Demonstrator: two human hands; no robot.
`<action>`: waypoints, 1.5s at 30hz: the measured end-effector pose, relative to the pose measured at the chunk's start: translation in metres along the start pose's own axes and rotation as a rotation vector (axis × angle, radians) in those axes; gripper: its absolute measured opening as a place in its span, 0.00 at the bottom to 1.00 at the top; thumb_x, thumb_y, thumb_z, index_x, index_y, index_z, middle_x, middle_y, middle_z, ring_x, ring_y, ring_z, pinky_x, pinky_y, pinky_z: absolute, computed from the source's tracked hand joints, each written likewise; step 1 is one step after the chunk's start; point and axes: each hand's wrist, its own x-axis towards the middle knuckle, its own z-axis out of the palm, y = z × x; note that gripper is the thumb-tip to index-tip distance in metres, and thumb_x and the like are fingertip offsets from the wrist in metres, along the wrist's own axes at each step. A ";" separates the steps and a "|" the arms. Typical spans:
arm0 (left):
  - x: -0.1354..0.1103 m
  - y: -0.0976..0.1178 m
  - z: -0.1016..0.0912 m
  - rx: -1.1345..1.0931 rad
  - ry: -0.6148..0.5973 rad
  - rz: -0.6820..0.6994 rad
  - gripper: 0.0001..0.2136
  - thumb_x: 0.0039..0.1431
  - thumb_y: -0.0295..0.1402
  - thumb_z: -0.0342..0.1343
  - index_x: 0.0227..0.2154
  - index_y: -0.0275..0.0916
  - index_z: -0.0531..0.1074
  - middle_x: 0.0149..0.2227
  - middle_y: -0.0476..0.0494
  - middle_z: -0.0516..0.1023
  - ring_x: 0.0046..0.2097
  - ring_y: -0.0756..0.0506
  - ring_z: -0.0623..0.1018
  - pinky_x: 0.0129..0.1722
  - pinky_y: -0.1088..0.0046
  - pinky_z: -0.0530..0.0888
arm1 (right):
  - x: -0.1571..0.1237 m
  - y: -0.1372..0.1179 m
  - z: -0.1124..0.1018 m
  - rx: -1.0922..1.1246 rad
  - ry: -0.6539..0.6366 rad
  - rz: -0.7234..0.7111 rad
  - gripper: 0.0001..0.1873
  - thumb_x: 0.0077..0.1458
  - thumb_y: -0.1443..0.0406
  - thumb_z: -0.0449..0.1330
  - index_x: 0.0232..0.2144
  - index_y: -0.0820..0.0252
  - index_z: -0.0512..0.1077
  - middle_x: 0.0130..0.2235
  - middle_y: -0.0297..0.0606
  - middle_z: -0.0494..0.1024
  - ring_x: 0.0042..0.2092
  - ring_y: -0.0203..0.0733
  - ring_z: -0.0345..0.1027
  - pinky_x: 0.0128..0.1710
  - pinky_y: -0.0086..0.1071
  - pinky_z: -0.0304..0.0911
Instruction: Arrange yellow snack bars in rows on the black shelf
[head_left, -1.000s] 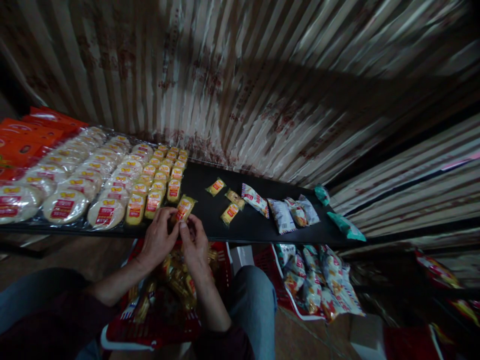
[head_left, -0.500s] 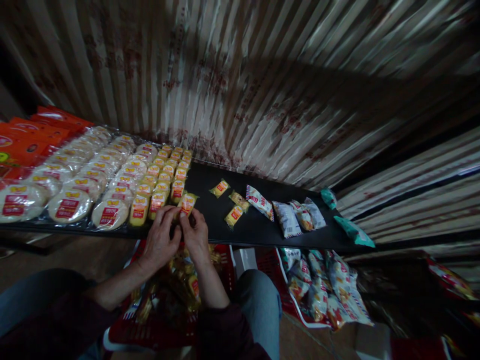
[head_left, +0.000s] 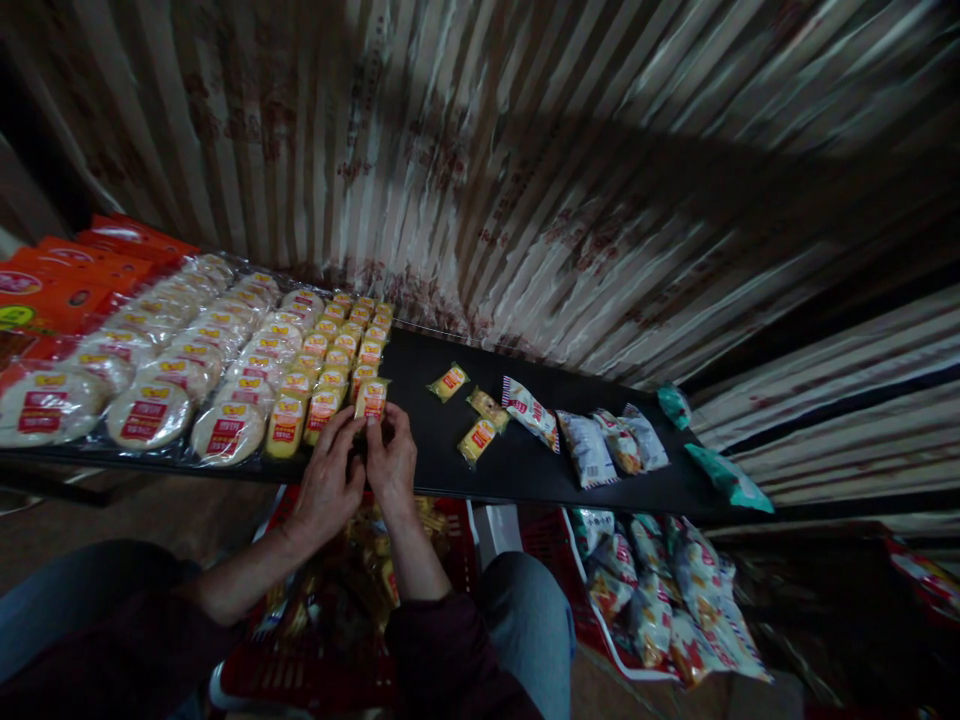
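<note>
My left hand [head_left: 330, 480] and my right hand [head_left: 393, 462] meet at the front edge of a black shelf [head_left: 517, 460]. Together their fingertips pinch a small yellow snack packet [head_left: 372, 398] with a red label. The packet lies at the front end of a row of like yellow packets [head_left: 352, 340]. Both hands are closed on it. Below my arms stands a red basket [head_left: 315, 650] with several more yellow packets inside.
Round wrapped cakes [head_left: 150, 415] fill the shelf's left part, with orange packs [head_left: 52, 290] behind. Loose yellow packets [head_left: 480, 438], white snack bags [head_left: 585, 448] and green packets [head_left: 724, 475] lie to the right. Another red basket of snack bags [head_left: 660, 600] sits below. A striped wall rises behind.
Both hands have pushed the yellow packet forward, away from me, onto the shelf beside the row. The view has shifted slightly.
</note>
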 end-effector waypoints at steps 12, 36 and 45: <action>-0.005 -0.006 0.004 -0.002 -0.082 -0.014 0.28 0.54 0.19 0.40 0.60 0.33 0.54 0.64 0.36 0.52 0.66 0.43 0.51 0.64 0.58 0.54 | 0.005 0.006 0.007 -0.019 0.004 -0.078 0.14 0.56 0.63 0.52 0.44 0.62 0.66 0.41 0.42 0.75 0.42 0.41 0.70 0.45 0.35 0.64; -0.005 -0.010 0.009 0.003 -0.060 0.080 0.33 0.51 0.17 0.39 0.62 0.37 0.49 0.64 0.36 0.54 0.65 0.42 0.52 0.63 0.53 0.55 | 0.011 0.009 0.009 -0.169 0.018 -0.075 0.15 0.54 0.66 0.52 0.45 0.63 0.66 0.45 0.46 0.73 0.47 0.43 0.68 0.48 0.37 0.63; -0.005 -0.012 0.012 0.012 -0.052 0.072 0.33 0.50 0.16 0.40 0.62 0.37 0.49 0.64 0.36 0.54 0.66 0.42 0.52 0.63 0.53 0.55 | 0.011 0.011 0.011 -0.196 -0.020 -0.100 0.18 0.55 0.67 0.51 0.48 0.64 0.66 0.49 0.46 0.74 0.50 0.43 0.68 0.51 0.37 0.62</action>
